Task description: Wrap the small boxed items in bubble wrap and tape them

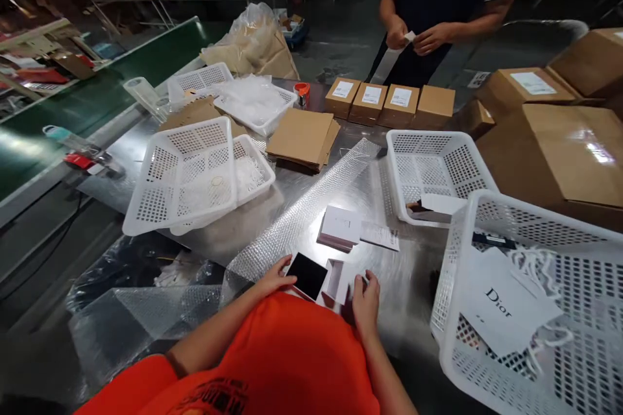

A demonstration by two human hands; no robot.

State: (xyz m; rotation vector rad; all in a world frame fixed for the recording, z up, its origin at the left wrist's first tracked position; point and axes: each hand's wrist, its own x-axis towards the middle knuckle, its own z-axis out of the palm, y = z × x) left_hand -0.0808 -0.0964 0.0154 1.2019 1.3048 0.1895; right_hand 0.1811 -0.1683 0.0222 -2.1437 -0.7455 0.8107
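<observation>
Near the table's front edge, my left hand (275, 276) grips the left side of a small white box with a black inside (307, 274), thumb and fingers at its corner. Just right of it stands an open white box part (335, 280) with a pale, hollow inside. My right hand (366, 299) is beside that part, fingers partly curled and apart, with nothing visible in them. Beyond both hands lies a white box with a pinkish side (341, 225), faint lettering on its top. A printed card (379, 235) is to its right.
Bubble wrap (302, 207) runs diagonally across the metal table. White baskets (180, 175) stand left; others at right include one (457, 311) holding a Dior bag (501, 301). Flat cardboard (299, 136), small cartons (372, 102) and orange tape (302, 93) lie farther back. A co-worker (438, 6) stands opposite.
</observation>
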